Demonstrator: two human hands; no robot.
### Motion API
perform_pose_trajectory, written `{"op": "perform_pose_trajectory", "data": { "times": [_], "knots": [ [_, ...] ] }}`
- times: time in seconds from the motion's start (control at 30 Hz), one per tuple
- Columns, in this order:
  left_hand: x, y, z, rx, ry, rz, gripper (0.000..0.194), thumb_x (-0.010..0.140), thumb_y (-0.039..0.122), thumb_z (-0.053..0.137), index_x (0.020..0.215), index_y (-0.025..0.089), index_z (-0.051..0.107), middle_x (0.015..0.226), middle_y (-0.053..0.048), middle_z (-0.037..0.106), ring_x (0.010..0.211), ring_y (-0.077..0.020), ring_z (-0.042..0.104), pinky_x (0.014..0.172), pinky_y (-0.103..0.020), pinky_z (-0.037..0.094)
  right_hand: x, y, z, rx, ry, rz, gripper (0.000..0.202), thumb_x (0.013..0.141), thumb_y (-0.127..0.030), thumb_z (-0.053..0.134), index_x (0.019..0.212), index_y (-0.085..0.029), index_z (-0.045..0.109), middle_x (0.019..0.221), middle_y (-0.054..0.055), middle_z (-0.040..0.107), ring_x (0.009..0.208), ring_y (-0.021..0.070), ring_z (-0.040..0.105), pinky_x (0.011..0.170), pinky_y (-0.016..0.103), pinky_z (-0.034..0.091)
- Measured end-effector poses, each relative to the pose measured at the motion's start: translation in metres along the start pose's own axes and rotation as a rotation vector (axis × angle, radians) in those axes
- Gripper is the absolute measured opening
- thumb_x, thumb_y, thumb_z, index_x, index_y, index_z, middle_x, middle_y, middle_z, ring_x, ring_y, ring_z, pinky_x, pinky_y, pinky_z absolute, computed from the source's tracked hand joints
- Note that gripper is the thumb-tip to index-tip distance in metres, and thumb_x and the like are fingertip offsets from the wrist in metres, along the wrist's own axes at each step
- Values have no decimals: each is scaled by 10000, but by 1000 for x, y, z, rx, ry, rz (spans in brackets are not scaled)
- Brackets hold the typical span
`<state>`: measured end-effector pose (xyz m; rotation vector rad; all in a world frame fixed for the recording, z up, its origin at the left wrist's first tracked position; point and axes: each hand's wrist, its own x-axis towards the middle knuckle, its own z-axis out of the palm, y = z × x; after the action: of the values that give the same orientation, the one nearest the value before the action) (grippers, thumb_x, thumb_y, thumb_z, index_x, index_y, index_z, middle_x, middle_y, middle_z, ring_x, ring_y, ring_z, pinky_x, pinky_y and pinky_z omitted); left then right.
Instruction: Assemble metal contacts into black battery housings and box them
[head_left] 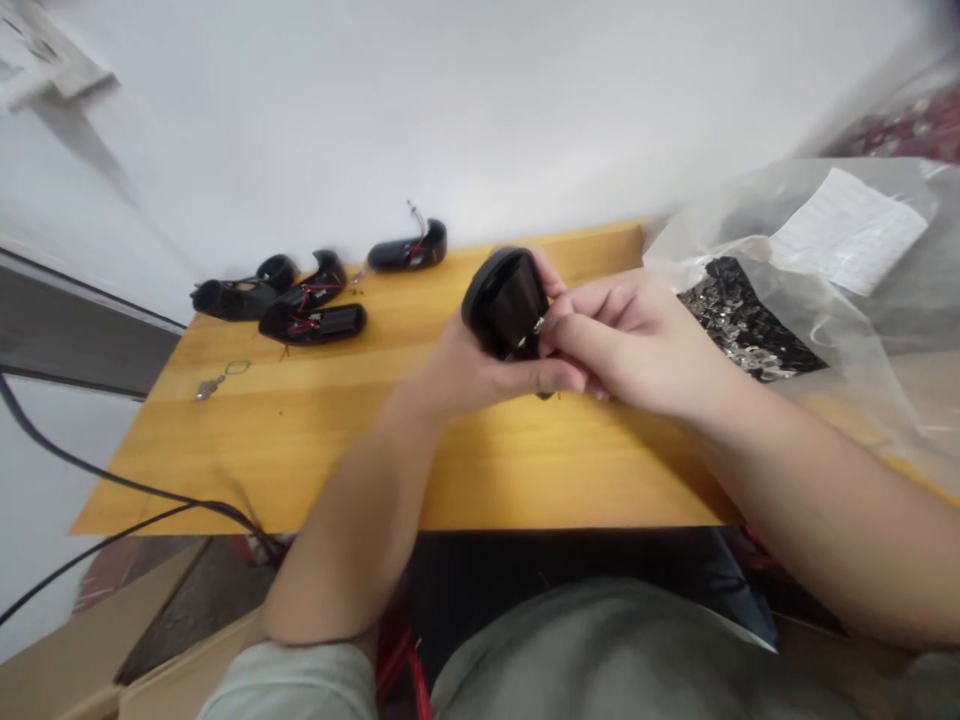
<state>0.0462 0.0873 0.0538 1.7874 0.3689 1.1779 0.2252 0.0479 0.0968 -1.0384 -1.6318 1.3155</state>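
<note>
Above the wooden table, my left hand (484,375) is wrapped around a black plastic housing (504,300) with a rounded rim, its hollow side facing me. My right hand (634,340) is closed in a pinch at the housing's right edge. A small shiny metal piece (538,325) shows at its fingertips; its exact shape is too small to tell. My right fingers partly hide the housing's lower end.
Similar black housings with red wires (319,322) lie at the table's back left, another (409,250) by the wall. Small metal parts (208,388) lie left. On the right, a clear plastic bag (862,340) holds many small metal pieces (742,330). Black cables (150,490) cross the left edge.
</note>
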Motion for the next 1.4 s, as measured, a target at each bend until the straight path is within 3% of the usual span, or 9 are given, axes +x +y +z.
{"op": "perform_pose_trajectory", "data": {
  "times": [0.2, 0.33, 0.5, 0.6, 0.67, 0.87, 0.97, 1.13, 1.4],
  "knots": [
    [-5, -1, -2, 124, -39, -34, 711, 670, 474, 997, 1167, 255, 538, 1042, -21, 611, 977, -184, 658, 899, -349, 594, 3, 4, -2, 14, -52, -18, 333, 926, -87, 522, 609, -161, 592, 447, -35, 477, 393, 65, 382, 396, 206, 239],
    [-4, 5, -7, 322, -59, 85, 645, 711, 471, 972, 1158, 246, 565, 1151, -57, 584, 1053, -212, 622, 954, -392, 574, 3, 10, -2, -50, -100, -115, 309, 944, -166, 565, 635, -172, 555, 504, -30, 492, 442, 73, 376, 421, 210, 265],
    [1, 20, -11, 521, -136, 324, 585, 839, 489, 871, 1280, 208, 609, 1172, -103, 576, 1102, -220, 634, 970, -385, 593, -2, 17, -2, -348, -4, -495, 227, 926, -135, 579, 720, -198, 507, 540, -51, 486, 440, 79, 415, 421, 207, 309],
    [4, 22, -12, 492, -143, 401, 778, 759, 630, 885, 1367, 224, 619, 1208, -123, 603, 1119, -254, 646, 979, -418, 606, -3, 12, -3, -589, 33, -733, 208, 909, -81, 540, 768, -216, 468, 534, -65, 470, 418, 78, 428, 430, 211, 329],
    [5, 21, -12, 442, -138, 451, 902, 680, 705, 902, 1399, 235, 626, 1196, -123, 635, 1147, -287, 652, 1006, -442, 603, -4, 8, -3, -676, 60, -808, 225, 905, -49, 501, 784, -228, 436, 539, -60, 488, 428, 90, 464, 453, 216, 372],
    [2, 20, -13, 448, -87, 399, 905, 664, 733, 897, 1410, 275, 663, 1240, -124, 654, 1172, -302, 657, 997, -450, 607, -3, 11, -3, -820, 73, -912, 178, 949, -71, 494, 880, -233, 469, 655, 14, 664, 538, 165, 646, 539, 265, 523],
    [2, 19, -12, 422, -82, 379, 903, 644, 749, 900, 1397, 304, 674, 1218, -110, 660, 1155, -307, 653, 990, -466, 608, -4, 14, -4, -870, 101, -954, 182, 1001, -108, 509, 881, -235, 458, 678, 26, 668, 553, 169, 642, 546, 277, 518],
    [3, 14, -9, 357, -48, 435, 901, 642, 675, 941, 1371, 205, 697, 1210, -139, 650, 1157, -295, 644, 1024, -444, 605, -4, 13, -5, -912, 128, -998, 225, 1040, -121, 502, 855, -239, 450, 645, 13, 639, 537, 149, 590, 530, 268, 487],
    [3, 7, -10, 373, -48, 409, 883, 637, 760, 892, 1318, 229, 709, 1189, -127, 643, 1113, -277, 663, 928, -426, 629, -3, 23, -3, -857, 130, -932, 144, 955, -98, 563, 877, -215, 532, 654, 33, 674, 518, 167, 621, 501, 288, 485]
  ]
}}
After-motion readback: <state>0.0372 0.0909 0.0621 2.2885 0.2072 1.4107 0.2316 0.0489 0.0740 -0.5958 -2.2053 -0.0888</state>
